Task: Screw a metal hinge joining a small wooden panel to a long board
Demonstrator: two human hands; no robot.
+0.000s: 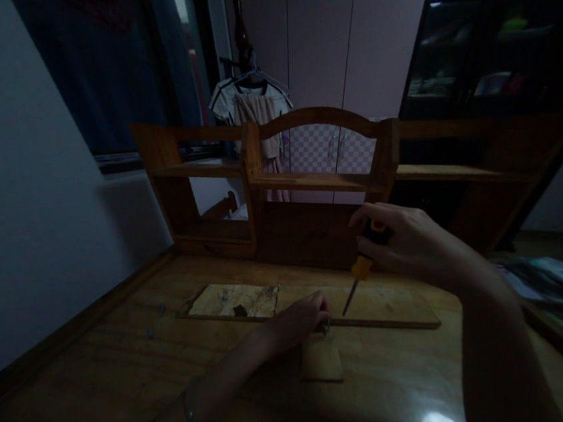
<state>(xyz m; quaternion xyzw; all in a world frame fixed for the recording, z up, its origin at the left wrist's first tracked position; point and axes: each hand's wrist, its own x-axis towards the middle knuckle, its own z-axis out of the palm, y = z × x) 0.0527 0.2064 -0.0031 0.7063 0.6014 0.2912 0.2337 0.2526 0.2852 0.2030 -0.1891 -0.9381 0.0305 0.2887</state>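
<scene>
My right hand [397,236] is wrapped round a screwdriver [362,266] with a yellow and black handle. Its metal shaft slants down and left, and the tip is close to the long wooden board [376,305]. My left hand [305,316] is closed at the near edge of that board. A small metal piece [326,328] shows just below its fingertips; whether the fingers grip it is hard to make out in the dim light. Just in front of the fingers is a small wooden piece [322,361], partly covered by the hand.
Behind the board stands a wooden desk shelf [309,184] with several compartments. A torn pale sheet [235,301] covers the board's left end. Magazines or papers [558,282] lie to the right. A white wall [52,228] borders the wooden tabletop [218,379] on the left.
</scene>
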